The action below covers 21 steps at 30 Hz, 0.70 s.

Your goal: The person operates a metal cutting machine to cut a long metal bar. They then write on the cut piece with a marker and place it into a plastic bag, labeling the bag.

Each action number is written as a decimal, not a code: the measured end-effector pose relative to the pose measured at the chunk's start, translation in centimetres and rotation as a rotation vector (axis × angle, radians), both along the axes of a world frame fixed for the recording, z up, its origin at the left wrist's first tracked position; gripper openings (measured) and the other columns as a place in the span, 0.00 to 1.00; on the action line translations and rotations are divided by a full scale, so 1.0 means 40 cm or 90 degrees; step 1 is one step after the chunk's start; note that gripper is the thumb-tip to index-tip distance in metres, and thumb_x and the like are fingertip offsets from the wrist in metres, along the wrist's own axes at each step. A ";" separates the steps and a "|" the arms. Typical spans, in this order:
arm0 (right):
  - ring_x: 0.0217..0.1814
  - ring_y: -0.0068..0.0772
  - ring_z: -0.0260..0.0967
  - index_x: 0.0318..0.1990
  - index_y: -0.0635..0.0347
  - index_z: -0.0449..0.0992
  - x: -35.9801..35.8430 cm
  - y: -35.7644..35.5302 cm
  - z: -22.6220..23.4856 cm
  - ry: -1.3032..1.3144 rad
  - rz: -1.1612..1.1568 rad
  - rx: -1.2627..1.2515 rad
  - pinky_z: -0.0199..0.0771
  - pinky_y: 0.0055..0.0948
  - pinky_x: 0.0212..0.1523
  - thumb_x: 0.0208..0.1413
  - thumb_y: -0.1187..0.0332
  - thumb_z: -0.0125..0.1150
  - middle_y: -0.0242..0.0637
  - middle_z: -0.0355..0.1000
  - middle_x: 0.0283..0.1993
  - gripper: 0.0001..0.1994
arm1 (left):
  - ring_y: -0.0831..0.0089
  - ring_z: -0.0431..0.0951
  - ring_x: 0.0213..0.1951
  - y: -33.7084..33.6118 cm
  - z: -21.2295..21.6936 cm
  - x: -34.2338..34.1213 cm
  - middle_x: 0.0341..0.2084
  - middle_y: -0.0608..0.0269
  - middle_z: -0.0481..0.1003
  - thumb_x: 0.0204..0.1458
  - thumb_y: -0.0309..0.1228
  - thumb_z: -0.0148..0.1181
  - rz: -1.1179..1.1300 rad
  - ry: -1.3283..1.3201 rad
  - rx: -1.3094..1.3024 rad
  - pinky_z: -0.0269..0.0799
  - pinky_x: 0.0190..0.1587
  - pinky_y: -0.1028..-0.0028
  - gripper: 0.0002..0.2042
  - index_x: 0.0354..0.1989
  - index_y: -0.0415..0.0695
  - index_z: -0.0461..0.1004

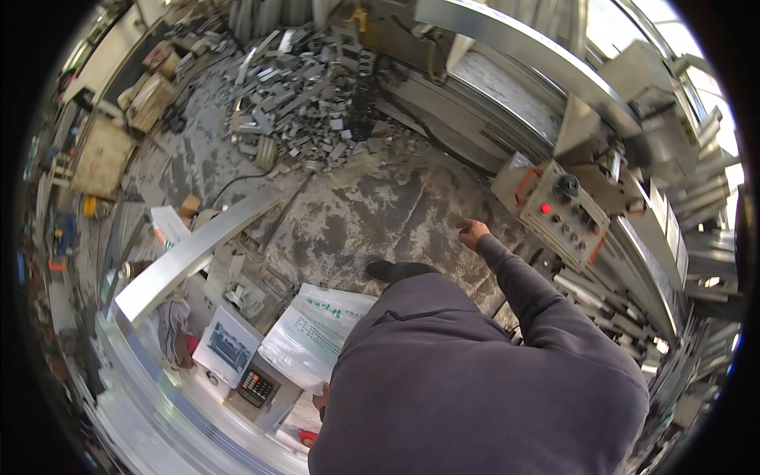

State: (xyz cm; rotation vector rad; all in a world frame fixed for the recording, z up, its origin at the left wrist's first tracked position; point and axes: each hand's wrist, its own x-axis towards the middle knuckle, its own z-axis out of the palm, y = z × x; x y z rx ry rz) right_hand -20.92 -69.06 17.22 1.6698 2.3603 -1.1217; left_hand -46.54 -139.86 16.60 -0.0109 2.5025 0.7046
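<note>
- Head view looks straight down on a person in a grey-purple hooded sweatshirt [475, 380], whose back and shoulders fill the lower middle, from about five to seven o'clock.
- Stained grey concrete floor [356, 214] takes up the centre, bare and blotchy.
- Long pale aluminium bar [198, 249] lies slantwise at about nine o'clock, one end low at the left and the other rising toward the centre.
- Heap of short grey metal offcuts [301, 103] sprawls over the floor at about eleven to twelve o'clock.
- Grey machine control box with orange handles, a red lamp and dark knobs [562, 214] sits at about two to three o'clock, tilted on the machine frame.
- White printed plastic bag [317, 328] lies at about seven o'clock, just beside the person's chest, next to a small keypad device with dark keys [255, 388].
- Right hand [473, 233] reaches out on a sleeved arm just right of centre, near the control box but apart from it; fingers look curled with nothing seen in them, though it is too small to be sure.
- Left hand [320, 400] peeks out at the sweatshirt's lower left edge near the white bag; I cannot tell its grip.
- Dark shoe [396, 270] shows just above the hood.
</note>
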 end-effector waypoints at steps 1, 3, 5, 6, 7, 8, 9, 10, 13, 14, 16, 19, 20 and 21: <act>0.54 0.55 0.85 0.55 0.52 0.89 0.064 -0.051 0.027 -0.014 -0.043 -0.008 0.84 0.45 0.61 0.55 0.66 0.65 0.48 0.88 0.49 0.19 | 0.52 0.87 0.52 0.000 -0.009 -0.005 0.49 0.47 0.87 0.61 0.44 0.75 -0.015 -0.026 -0.006 0.82 0.56 0.56 0.26 0.55 0.31 0.83; 0.54 0.51 0.86 0.55 0.53 0.89 0.204 -0.128 0.087 0.028 -0.101 0.001 0.84 0.42 0.61 0.55 0.66 0.65 0.46 0.89 0.48 0.20 | 0.52 0.87 0.52 0.015 -0.027 -0.026 0.50 0.46 0.87 0.61 0.45 0.75 -0.049 -0.055 0.000 0.81 0.56 0.56 0.27 0.55 0.31 0.83; 0.53 0.45 0.88 0.55 0.54 0.90 0.339 -0.186 0.129 0.033 -0.188 0.009 0.85 0.38 0.60 0.54 0.66 0.67 0.44 0.89 0.47 0.20 | 0.52 0.87 0.53 0.041 -0.032 -0.063 0.50 0.46 0.87 0.61 0.46 0.76 -0.081 -0.072 0.019 0.81 0.57 0.57 0.27 0.56 0.32 0.83; 0.53 0.45 0.88 0.53 0.54 0.90 0.404 -0.193 0.146 0.042 -0.221 0.063 0.86 0.38 0.60 0.54 0.67 0.67 0.43 0.89 0.47 0.19 | 0.52 0.87 0.54 0.059 -0.029 -0.083 0.51 0.46 0.87 0.61 0.46 0.76 -0.095 -0.079 0.025 0.81 0.57 0.57 0.28 0.56 0.32 0.83; 0.52 0.45 0.88 0.52 0.54 0.91 0.465 -0.183 0.163 0.030 -0.237 0.118 0.86 0.38 0.59 0.53 0.67 0.68 0.44 0.89 0.47 0.18 | 0.52 0.87 0.54 0.080 -0.028 -0.105 0.51 0.46 0.87 0.60 0.47 0.76 -0.105 -0.079 0.035 0.81 0.57 0.57 0.28 0.56 0.32 0.83; 0.51 0.45 0.88 0.49 0.54 0.91 0.519 -0.166 0.174 0.022 -0.296 0.152 0.87 0.39 0.57 0.54 0.65 0.67 0.45 0.89 0.47 0.16 | 0.52 0.87 0.55 0.100 -0.025 -0.124 0.52 0.46 0.87 0.60 0.47 0.76 -0.117 -0.079 0.047 0.81 0.58 0.57 0.29 0.57 0.32 0.83; 0.50 0.46 0.88 0.47 0.53 0.91 0.564 -0.124 0.183 -0.044 -0.343 0.208 0.87 0.40 0.57 0.54 0.63 0.68 0.45 0.89 0.46 0.15 | 0.52 0.86 0.55 0.123 -0.021 -0.146 0.52 0.46 0.87 0.60 0.47 0.76 -0.124 -0.079 0.066 0.81 0.58 0.57 0.29 0.57 0.32 0.83; 0.50 0.47 0.88 0.47 0.52 0.91 0.618 -0.087 0.197 -0.029 -0.390 0.245 0.87 0.42 0.56 0.53 0.61 0.68 0.44 0.89 0.46 0.15 | 0.52 0.86 0.55 0.142 -0.015 -0.166 0.53 0.46 0.87 0.60 0.48 0.76 -0.128 -0.076 0.086 0.80 0.58 0.57 0.29 0.57 0.32 0.83; 0.52 0.47 0.87 0.51 0.50 0.90 0.742 0.052 0.240 -0.032 -0.498 0.301 0.85 0.43 0.58 0.54 0.60 0.69 0.42 0.89 0.47 0.18 | 0.54 0.85 0.58 0.200 -0.001 -0.189 0.55 0.44 0.86 0.60 0.49 0.77 -0.132 -0.065 0.074 0.79 0.61 0.57 0.33 0.60 0.29 0.80; 0.56 0.47 0.85 0.52 0.48 0.89 0.769 0.093 0.257 -0.073 -0.526 0.307 0.83 0.42 0.61 0.54 0.60 0.69 0.41 0.88 0.48 0.18 | 0.54 0.85 0.58 0.210 0.010 -0.188 0.56 0.44 0.85 0.60 0.48 0.77 -0.120 -0.077 0.059 0.79 0.61 0.58 0.33 0.61 0.29 0.80; 0.61 0.49 0.81 0.57 0.45 0.87 0.808 0.172 0.285 -0.148 -0.513 0.342 0.81 0.45 0.63 0.54 0.59 0.71 0.41 0.83 0.57 0.21 | 0.54 0.85 0.58 0.228 0.027 -0.169 0.56 0.44 0.85 0.60 0.46 0.77 -0.110 -0.081 0.035 0.79 0.61 0.58 0.33 0.62 0.28 0.79; 0.65 0.50 0.78 0.59 0.44 0.85 0.864 0.286 0.327 -0.226 -0.479 0.392 0.80 0.47 0.64 0.53 0.57 0.72 0.41 0.78 0.62 0.23 | 0.55 0.84 0.58 0.254 0.056 -0.109 0.57 0.44 0.85 0.60 0.44 0.78 -0.085 -0.076 0.016 0.78 0.62 0.58 0.33 0.63 0.28 0.78; 0.66 0.50 0.77 0.60 0.44 0.85 0.880 0.317 0.334 -0.239 -0.459 0.396 0.79 0.48 0.64 0.53 0.57 0.73 0.41 0.77 0.63 0.24 | 0.55 0.84 0.58 0.263 0.063 -0.090 0.57 0.44 0.84 0.60 0.44 0.78 -0.080 -0.075 0.014 0.78 0.62 0.59 0.33 0.63 0.28 0.78; 0.67 0.50 0.76 0.60 0.44 0.84 0.897 0.355 0.332 -0.252 -0.439 0.396 0.79 0.49 0.64 0.53 0.57 0.73 0.41 0.76 0.64 0.25 | 0.55 0.84 0.58 0.281 0.068 -0.066 0.57 0.44 0.84 0.60 0.43 0.78 -0.073 -0.075 0.010 0.78 0.62 0.59 0.33 0.64 0.27 0.78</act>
